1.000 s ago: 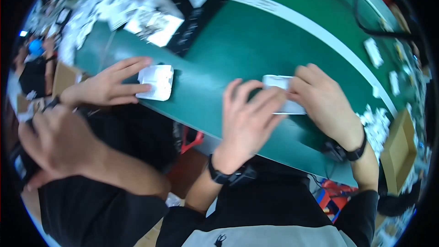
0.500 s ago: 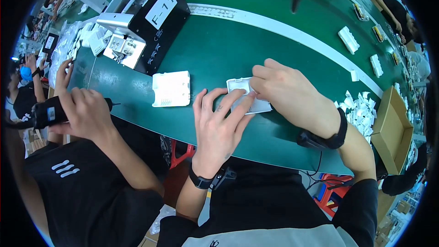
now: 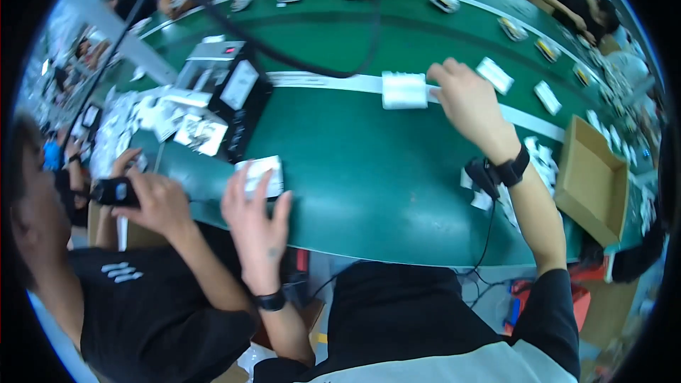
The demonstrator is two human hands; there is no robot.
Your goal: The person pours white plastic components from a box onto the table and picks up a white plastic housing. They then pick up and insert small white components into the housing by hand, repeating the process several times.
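My left hand [image 3: 254, 220] reaches over a white plastic housing [image 3: 267, 169] near the table's front left, fingers spread. The fingers cover part of the housing; whether they touch it is unclear. On the far side, a second white plastic housing [image 3: 404, 92] lies on the white strip along the green table. My right hand [image 3: 468, 103] is just right of it, fingers curled but apart, with nothing visible between them. Both pictures of the hands are slightly blurred.
A black machine [image 3: 237, 96] stands at the left back. A co-worker's hand [image 3: 159, 202] holds a black power screwdriver [image 3: 117, 192]. An open cardboard box [image 3: 592, 177] and white scraps [image 3: 543, 159] sit at right. A dark cable [image 3: 305, 69] hangs across the view.
The white housing that was under both hands now lies farther away on the strip, beside my right hand. My left hand has moved left to the other housing. The view has shifted.
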